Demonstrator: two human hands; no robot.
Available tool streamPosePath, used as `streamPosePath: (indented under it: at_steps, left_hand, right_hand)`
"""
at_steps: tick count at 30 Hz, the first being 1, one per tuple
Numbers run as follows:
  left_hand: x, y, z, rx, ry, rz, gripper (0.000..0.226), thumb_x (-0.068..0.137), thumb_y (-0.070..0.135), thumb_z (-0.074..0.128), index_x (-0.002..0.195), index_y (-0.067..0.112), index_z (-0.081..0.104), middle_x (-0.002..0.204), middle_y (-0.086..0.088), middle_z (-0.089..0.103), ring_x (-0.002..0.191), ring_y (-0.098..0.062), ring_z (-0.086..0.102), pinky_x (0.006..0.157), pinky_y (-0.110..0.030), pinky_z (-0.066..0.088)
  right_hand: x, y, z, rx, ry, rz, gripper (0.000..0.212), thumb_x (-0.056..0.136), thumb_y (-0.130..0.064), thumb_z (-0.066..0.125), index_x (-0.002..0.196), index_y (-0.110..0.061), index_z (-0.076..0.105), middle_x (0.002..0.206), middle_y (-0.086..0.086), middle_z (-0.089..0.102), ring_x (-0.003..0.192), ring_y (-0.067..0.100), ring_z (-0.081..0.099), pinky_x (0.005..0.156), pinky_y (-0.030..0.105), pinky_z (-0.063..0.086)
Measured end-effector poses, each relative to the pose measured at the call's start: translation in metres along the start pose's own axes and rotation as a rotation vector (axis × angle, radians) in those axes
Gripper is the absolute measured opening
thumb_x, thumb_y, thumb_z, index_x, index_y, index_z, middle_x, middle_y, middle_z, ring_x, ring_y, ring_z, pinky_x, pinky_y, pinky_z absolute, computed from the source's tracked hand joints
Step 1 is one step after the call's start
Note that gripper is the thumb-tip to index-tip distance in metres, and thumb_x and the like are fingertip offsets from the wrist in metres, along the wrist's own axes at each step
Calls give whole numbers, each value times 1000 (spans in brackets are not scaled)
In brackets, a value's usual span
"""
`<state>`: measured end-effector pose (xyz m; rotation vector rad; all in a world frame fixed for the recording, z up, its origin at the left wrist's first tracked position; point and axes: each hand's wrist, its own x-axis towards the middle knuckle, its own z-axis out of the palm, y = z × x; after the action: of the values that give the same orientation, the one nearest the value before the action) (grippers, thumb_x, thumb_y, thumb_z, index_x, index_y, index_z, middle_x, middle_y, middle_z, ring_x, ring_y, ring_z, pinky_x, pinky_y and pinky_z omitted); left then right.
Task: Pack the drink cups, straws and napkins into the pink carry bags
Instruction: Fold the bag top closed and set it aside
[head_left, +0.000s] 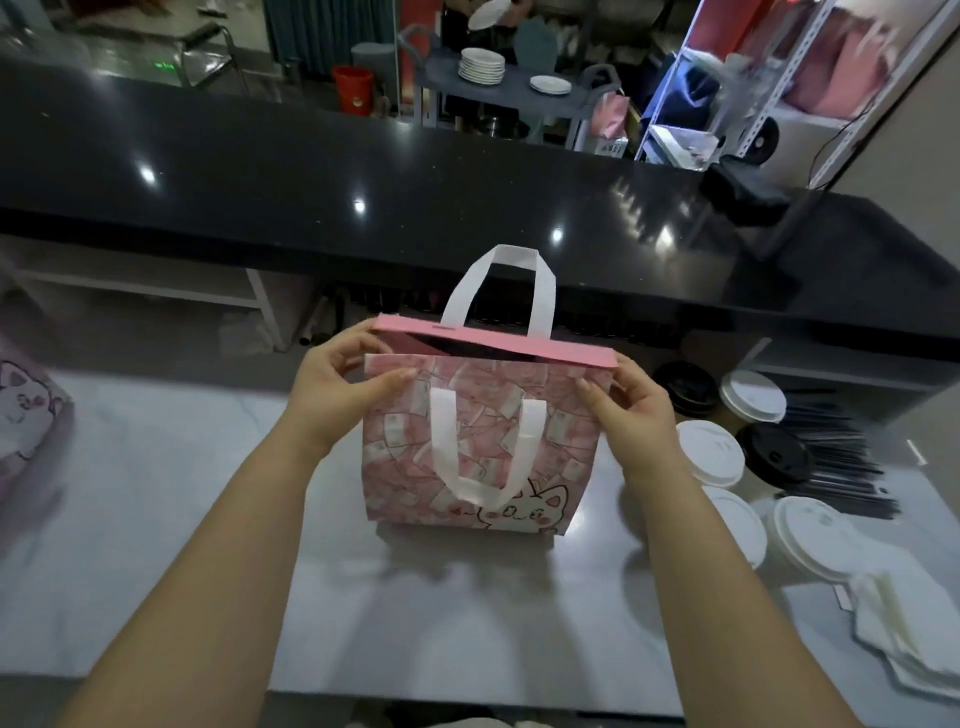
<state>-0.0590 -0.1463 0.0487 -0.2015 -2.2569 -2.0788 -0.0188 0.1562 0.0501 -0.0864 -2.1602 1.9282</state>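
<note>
While the pink bag (467, 447) stands upright mid-table, the left hand (337, 384) and right hand (628, 410) each pinch a top corner, spreading its mouth. This seems to be the opening step; next a lidded cup (711, 452) from the right must go in. Straws (841, 467) and napkins (904, 623) lie at the right on the white table (182, 493); a black counter (363, 171) runs along the far side.

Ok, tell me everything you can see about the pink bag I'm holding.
The pink carry bag stands upright on the pale marble-look table, its mouth slightly open, dark inside. It looks like stiff paper or non-woven fabric, printed with pale notes and a cartoon cat at the lower right, with a plain pink top rim. Both handles are white straps: the far handle stands up, the near handle hangs down the front. The left hand and right hand pinch its top corners.
</note>
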Motion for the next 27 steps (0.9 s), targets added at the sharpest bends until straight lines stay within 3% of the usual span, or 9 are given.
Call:
streamPosePath:
  at_steps: [2,5,9,12,14,16,20,24,27]
  left_hand:
    - [-2,-1,4,23,84,12,34,62,34,89,88,27,69,106,7,72,107,-19,66,92,-52,54]
    - [-6,-3,11,-22,183,16,38,72,8,83,83,24,51,89,5,73,97,-17,69,87,-43,58]
    - [-10,1,10,-53,152,43,36,74,4,79,96,27,63,89,5,75,91,-13,71,74,-26,60]
    - [-13,5,3,48,89,44,29,79,-6,73,79,23,74,94,9,75,97,-13,68,74,-24,59]
    - [-17,5,-7,247,39,117,32,75,4,81,77,35,74,102,17,73,105,-4,64,87,-21,55]
    - [-23,8,-14,467,-25,206,24,67,32,86,85,40,72,108,24,67,110,0,57,95,-19,43]
    - [-26,8,-7,596,89,328,23,70,45,77,84,29,67,99,20,66,100,-4,54,91,-25,42]
    - [-22,12,-3,676,121,340,32,73,24,85,101,27,69,88,16,67,89,-11,57,87,-35,45]
    - [-23,14,-5,872,118,410,15,75,12,82,86,19,76,80,8,71,84,-24,60,83,-48,44]
  right_hand:
    - [-2,6,4,-4,99,-23,35,89,-10,68,90,-45,74,101,-12,73,98,7,68,77,25,58]
    - [-4,14,10,-43,209,-42,30,88,-8,69,83,-38,71,87,-12,73,84,3,68,70,19,54]
    - [-5,15,10,-27,241,-135,43,81,-8,77,93,-41,52,89,-6,64,85,9,64,76,22,55]
    - [-5,12,3,-231,80,-287,52,86,1,68,102,-45,50,97,-13,61,95,11,62,81,23,56]
    - [-3,14,-8,-391,-28,-356,50,85,6,63,105,-39,55,104,-14,60,102,15,60,84,28,56]
    - [-5,13,-16,-377,-113,-321,36,86,-10,71,112,-33,59,113,-12,61,108,16,59,85,34,56]
    - [-10,0,-16,-301,-118,-273,22,83,-45,68,103,-46,61,109,-18,63,105,14,61,80,29,58]
    - [-2,-2,-12,-406,-88,-241,35,84,-16,74,90,-49,63,94,-24,65,94,1,61,73,14,53]
    - [-6,1,-12,-539,-38,-224,35,87,-5,69,79,-39,61,81,-18,64,80,0,61,67,9,48]
